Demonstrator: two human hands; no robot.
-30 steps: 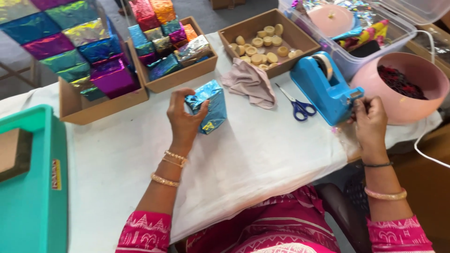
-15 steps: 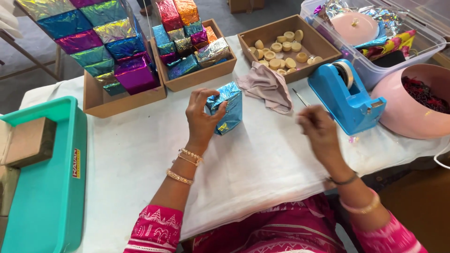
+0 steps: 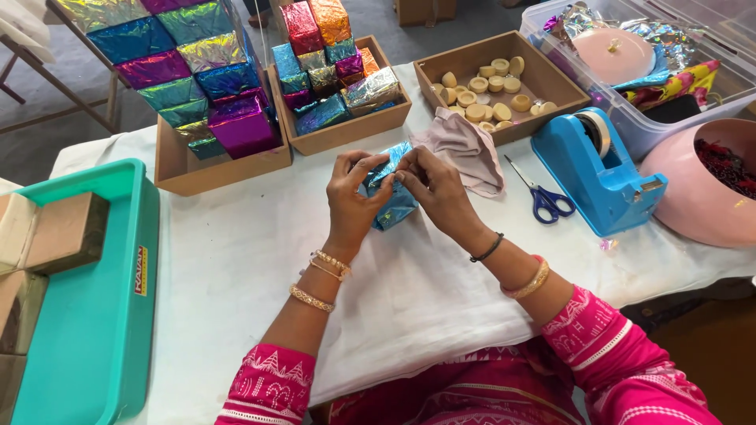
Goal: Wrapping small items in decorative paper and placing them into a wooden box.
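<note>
Both hands meet over the middle of the white-covered surface (image 3: 236,260), closed around a small box wrapped in blue foil (image 3: 396,206). The left hand (image 3: 353,197) has its grip clamped on the box's left side, thumb across the front, so most of that side is hidden. The right hand (image 3: 435,191) pinches the foil at the top edge with fingertips together; what lies under those fingertips cannot be made out. Only the lower right part of the box shows clearly, and whether it rests on the surface or is lifted just above it is hard to tell.

Just behind the hands lies a crumpled pinkish cloth (image 3: 466,149), partly covered by the right hand. To its right are blue-handled scissors (image 3: 545,198) and a blue tape dispenser (image 3: 600,175). A pink bowl (image 3: 693,197) with dark red contents is cut off by the right edge. Behind it a clear plastic bin (image 3: 654,130) holds a pink lid and crumpled foil, its far part out of frame.

Along the back stand three shallow brown trays: one with small round pale pieces (image 3: 543,79), one with small foil-wrapped boxes (image 3: 346,134), and one with larger stacked foil-wrapped boxes (image 3: 181,169), whose top is cut off. At the left a teal tray (image 3: 94,315) holds brown blocks (image 3: 67,232), only partly in view.
</note>
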